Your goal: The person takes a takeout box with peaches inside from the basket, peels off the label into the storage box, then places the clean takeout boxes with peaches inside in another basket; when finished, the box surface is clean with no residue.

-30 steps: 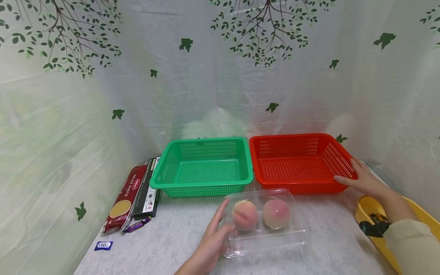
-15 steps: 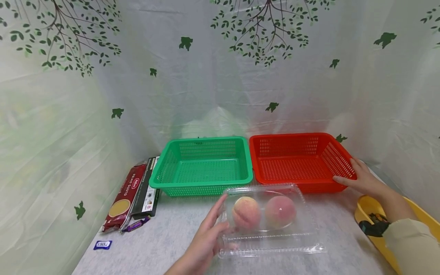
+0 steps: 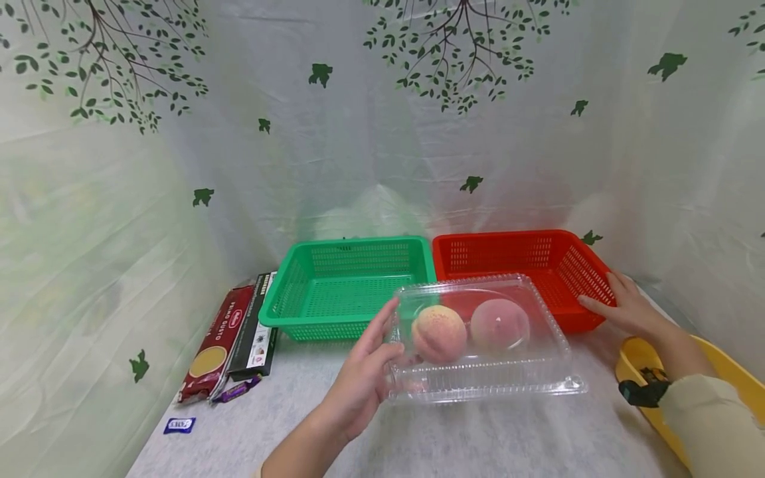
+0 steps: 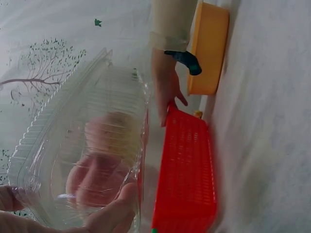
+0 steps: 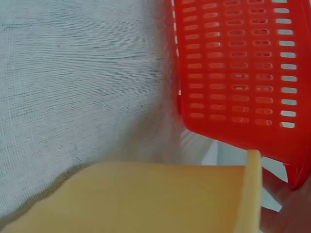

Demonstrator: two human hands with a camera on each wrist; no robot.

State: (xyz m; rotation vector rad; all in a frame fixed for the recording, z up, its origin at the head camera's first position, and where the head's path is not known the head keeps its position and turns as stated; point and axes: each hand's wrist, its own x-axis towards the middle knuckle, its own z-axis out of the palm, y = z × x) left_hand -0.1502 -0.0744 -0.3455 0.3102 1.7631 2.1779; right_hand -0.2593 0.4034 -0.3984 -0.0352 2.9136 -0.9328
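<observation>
My left hand (image 3: 358, 382) grips the left end of a clear plastic clamshell box (image 3: 484, 384), thumb on the near side. Inside the box sit two peaches, one yellowish pink (image 3: 439, 334) and one pinker (image 3: 499, 323). The box is held off the table, tilted, and overlaps the front of the red basket (image 3: 496, 245) in the head view. With its thumb over the rim, my right hand (image 3: 632, 311) holds that basket's right front corner. The left wrist view shows the box (image 4: 43, 141) beside the basket (image 4: 187, 170), apart from it.
A green basket (image 3: 358, 330) stands left of the red one. A yellow tub (image 3: 726, 362) sits under my right forearm. At left lie a dark red packet (image 3: 218, 345), a black box (image 3: 254, 332), a purple-wrapped sweet (image 3: 237, 390) and a small blue packet (image 3: 179, 425).
My left hand has raised the clamshell box with the peaches and carried it forward and slightly right, towards the red basket. My right hand stays on the basket's corner.
</observation>
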